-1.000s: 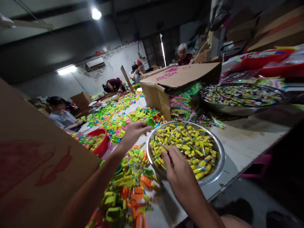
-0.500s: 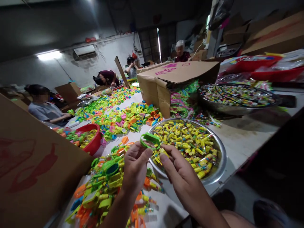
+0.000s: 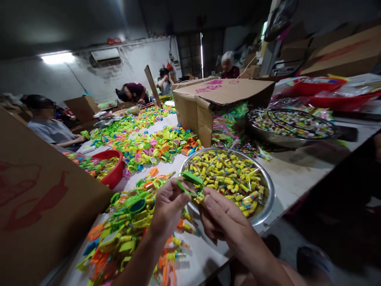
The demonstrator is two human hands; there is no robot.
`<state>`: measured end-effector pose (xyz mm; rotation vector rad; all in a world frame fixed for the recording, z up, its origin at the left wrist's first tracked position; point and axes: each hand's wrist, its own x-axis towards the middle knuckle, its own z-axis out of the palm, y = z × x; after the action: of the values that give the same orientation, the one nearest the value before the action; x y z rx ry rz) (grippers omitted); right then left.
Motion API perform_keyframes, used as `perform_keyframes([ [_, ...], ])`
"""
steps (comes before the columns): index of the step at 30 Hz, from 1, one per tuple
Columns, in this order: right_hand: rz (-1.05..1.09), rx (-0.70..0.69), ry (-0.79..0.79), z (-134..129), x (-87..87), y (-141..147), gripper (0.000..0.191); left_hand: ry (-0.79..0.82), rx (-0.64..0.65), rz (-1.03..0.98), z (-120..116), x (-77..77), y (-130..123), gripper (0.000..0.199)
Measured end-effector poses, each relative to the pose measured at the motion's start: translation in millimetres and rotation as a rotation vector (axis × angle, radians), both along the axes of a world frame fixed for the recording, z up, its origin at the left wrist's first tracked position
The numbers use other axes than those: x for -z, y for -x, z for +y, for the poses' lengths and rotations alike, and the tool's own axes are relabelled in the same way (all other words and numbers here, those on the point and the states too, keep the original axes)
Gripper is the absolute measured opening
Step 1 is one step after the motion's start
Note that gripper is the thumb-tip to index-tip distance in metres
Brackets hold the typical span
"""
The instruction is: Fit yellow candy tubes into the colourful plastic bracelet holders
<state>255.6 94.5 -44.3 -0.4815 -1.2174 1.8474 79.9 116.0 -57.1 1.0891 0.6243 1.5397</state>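
My left hand (image 3: 169,202) is closed on a green plastic toy watch (image 3: 192,178), its band forming a loop. Close beside it, my right hand (image 3: 222,210) pinches a small yellow candy tube (image 3: 199,198) at the lower edge of the band. Whether the tube is joined to the band I cannot tell. Just beyond my hands, a round metal bowl (image 3: 269,198) holds a heap of yellow tubes (image 3: 229,174) with clear, colourful ends. Under and left of my left forearm lies a pile of toy watches (image 3: 131,230) in green, yellow, orange and blue, several with tubes attached.
Loose watch pieces (image 3: 154,147) cover the table further back. A red basin (image 3: 116,174) stands left, near a cardboard box (image 3: 38,206). Another carton (image 3: 193,107) sits behind the bowl, with a second metal bowl (image 3: 291,137) to its right. Co-workers (image 3: 52,123) are around the table.
My right hand has brought the yellow tube up against the green watch band. The view has shifted slightly, moving the bowl a little left in the picture.
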Motion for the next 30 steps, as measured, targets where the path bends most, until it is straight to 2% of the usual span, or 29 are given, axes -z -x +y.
perform_keyframes([
  [10, 0.022, 0.052, -0.03, 1, 1.4, 4, 0.048, 0.021, -0.102, -0.002, -2, -2.0, -7, 0.034],
  [20, 0.059, 0.099, -0.041, 8, 1.7, 11, 0.05, 0.009, -0.131, -0.013, 3, 1.6, -4, 0.026],
  [30, 0.115, 0.03, -0.035, 9, -0.6, 9, 0.054, 0.085, -0.165, -0.04, 4, 1.1, -4, 0.032],
])
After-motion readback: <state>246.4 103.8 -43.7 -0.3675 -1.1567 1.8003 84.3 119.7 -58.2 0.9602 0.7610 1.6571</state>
